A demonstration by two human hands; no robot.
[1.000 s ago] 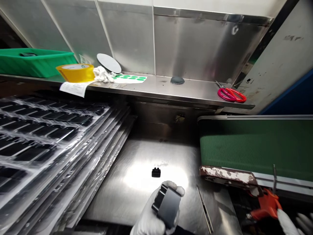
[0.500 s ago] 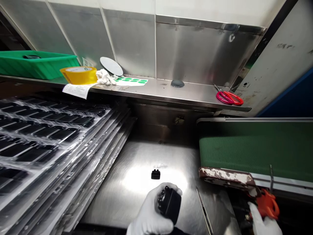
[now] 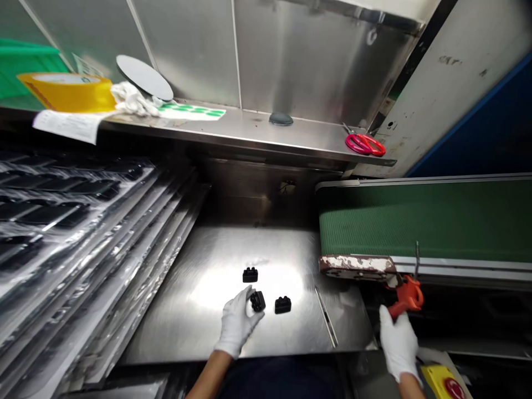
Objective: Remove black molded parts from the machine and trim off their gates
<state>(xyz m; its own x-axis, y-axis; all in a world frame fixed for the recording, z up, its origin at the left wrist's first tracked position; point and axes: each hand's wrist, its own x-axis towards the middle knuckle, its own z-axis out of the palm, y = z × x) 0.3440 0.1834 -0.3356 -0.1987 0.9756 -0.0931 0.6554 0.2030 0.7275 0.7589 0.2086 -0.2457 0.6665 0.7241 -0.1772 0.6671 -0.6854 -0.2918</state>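
Note:
My left hand (image 3: pixel 238 322), in a white glove, holds a small black part (image 3: pixel 257 301) between thumb and fingers over the steel table (image 3: pixel 174 332). Two similar black parts lie on the table, one farther back (image 3: pixel 250 275) and one to the right (image 3: pixel 283 305). My right hand (image 3: pixel 399 342), also gloved in white, is at the lower right, with its fingers at the handle of a red-orange tool (image 3: pixel 407 298) beside the conveyor. A thin metal tool (image 3: pixel 326 317) lies on the table between my hands.
Stacked trays (image 3: pixel 103 244) of black parts stand at left. A green conveyor belt (image 3: pixel 424 219) runs along the right. The back shelf (image 3: pixel 249 130) carries yellow tape (image 3: pixel 68 93), red-handled scissors (image 3: pixel 366 144) and a green bin (image 3: pixel 29 66). A red button (image 3: pixel 454 388) sits lower right.
My left hand has moved away from the camera, still holding a black part. Another black part now shows on the table to its right. My right hand now meets the red-orange tool's handle. The view has shifted.

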